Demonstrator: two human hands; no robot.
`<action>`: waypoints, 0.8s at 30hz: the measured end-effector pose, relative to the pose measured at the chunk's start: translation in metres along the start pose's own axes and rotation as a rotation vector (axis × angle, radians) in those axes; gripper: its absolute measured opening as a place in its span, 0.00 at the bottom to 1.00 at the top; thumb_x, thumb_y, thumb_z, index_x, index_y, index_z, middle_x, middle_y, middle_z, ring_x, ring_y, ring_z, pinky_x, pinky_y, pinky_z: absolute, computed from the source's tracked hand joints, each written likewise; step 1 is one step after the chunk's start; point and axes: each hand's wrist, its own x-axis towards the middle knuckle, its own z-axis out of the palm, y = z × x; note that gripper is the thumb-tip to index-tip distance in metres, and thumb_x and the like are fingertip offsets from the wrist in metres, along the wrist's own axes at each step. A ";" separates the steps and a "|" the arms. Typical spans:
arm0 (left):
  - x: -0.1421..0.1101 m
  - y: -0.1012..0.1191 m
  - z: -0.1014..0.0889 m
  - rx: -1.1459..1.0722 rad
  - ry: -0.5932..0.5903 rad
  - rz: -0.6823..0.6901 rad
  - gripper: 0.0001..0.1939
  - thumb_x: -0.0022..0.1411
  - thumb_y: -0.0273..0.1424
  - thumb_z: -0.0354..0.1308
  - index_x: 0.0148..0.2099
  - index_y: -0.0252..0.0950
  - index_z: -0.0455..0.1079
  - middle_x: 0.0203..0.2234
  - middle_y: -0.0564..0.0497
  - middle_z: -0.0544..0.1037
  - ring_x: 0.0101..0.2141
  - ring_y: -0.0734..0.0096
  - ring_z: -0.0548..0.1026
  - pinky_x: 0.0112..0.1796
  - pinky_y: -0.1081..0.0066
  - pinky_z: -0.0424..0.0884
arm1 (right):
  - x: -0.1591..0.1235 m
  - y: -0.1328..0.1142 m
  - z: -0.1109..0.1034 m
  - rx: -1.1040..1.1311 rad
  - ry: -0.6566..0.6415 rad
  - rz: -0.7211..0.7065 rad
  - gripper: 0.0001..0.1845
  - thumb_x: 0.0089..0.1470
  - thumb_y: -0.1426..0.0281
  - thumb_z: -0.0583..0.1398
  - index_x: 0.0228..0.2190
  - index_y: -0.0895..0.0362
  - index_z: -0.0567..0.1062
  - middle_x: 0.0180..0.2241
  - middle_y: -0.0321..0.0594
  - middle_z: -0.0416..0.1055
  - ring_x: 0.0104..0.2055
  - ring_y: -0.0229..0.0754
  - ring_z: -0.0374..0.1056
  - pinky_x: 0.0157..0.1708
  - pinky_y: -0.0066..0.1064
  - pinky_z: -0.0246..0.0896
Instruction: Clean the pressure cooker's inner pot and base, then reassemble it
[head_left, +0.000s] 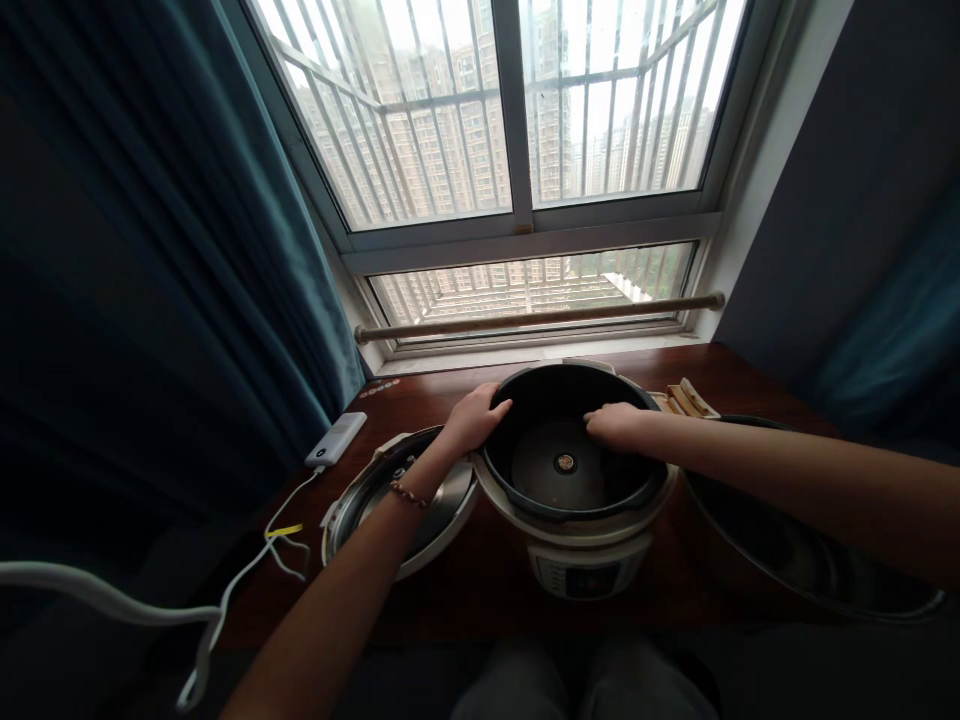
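Observation:
An electric pressure cooker (589,570) stands lidless on the table, a control panel on its front. Its dark inside shows a round centre piece (565,463) at the bottom. My left hand (474,418) grips the cooker's left rim, thumb over the edge. Inside the cooker, near the right wall, is my right hand (621,427), its fingers closed together; what they hold, if anything, is too small to make out. To the left lies the cooker's lid (457,490), inner side up, partly behind my left forearm. At the right, a dark inner pot (765,535) sits partly under my right forearm.
A white box-shaped device (337,438) with a white cable (244,570) lies at the table's left. Behind the pot is a small beige piece (688,398). A barred window and a rail (540,320) stand behind the wooden table (420,392); blue curtains (247,200) hang left.

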 end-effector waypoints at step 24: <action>-0.006 0.003 0.000 -0.037 0.152 0.047 0.26 0.61 0.35 0.48 0.59 0.29 0.55 0.55 0.39 0.64 0.55 0.62 0.62 0.54 0.63 0.58 | -0.055 -0.024 -0.006 0.080 0.398 0.057 0.12 0.41 0.78 0.57 0.29 0.57 0.77 0.36 0.46 0.66 0.37 0.46 0.65 0.33 0.33 0.59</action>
